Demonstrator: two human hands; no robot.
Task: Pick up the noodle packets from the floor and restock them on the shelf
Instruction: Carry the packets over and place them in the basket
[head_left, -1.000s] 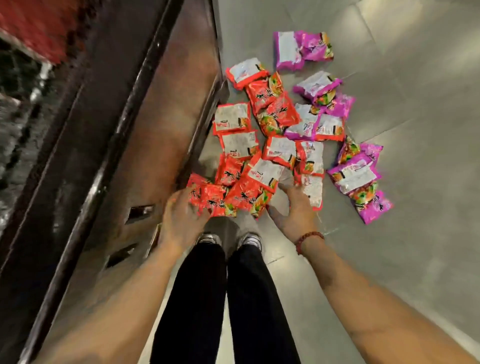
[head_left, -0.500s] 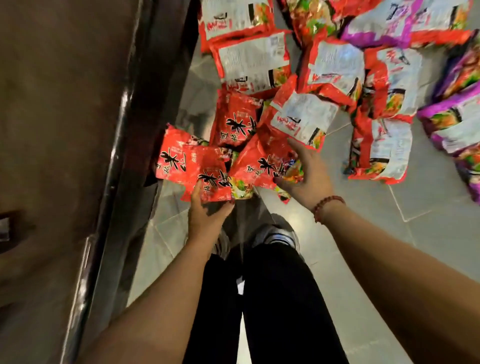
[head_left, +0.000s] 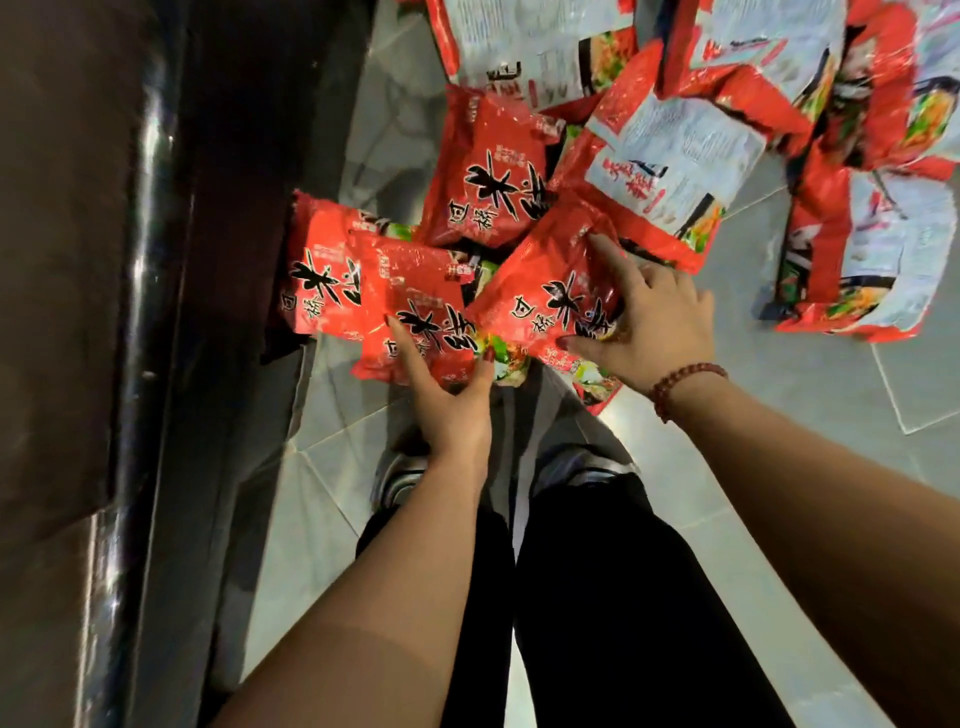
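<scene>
Red noodle packets lie heaped on the grey tiled floor just ahead of my shoes. My left hand (head_left: 449, 402) holds the near edge of one red noodle packet (head_left: 415, 306), with a finger and the thumb lying on its printed face. My right hand (head_left: 647, 325), a bead bracelet on its wrist, rests with spread fingers on a neighbouring red packet (head_left: 540, 306). Another red packet (head_left: 485, 171) lies face up behind them. Several more packets (head_left: 670, 150) lie white back up towards the upper right. The dark shelf base (head_left: 135, 322) runs down the left side.
My two legs in black trousers and my shoes (head_left: 576, 465) stand right below the hands. A packet (head_left: 319, 275) lies against the shelf base. Bare floor tiles (head_left: 810, 395) show at the right.
The view has dropped much closer to the packets. My left hand has slid further onto its packet. My right hand has moved from the packet's underside to lie on top of it.
</scene>
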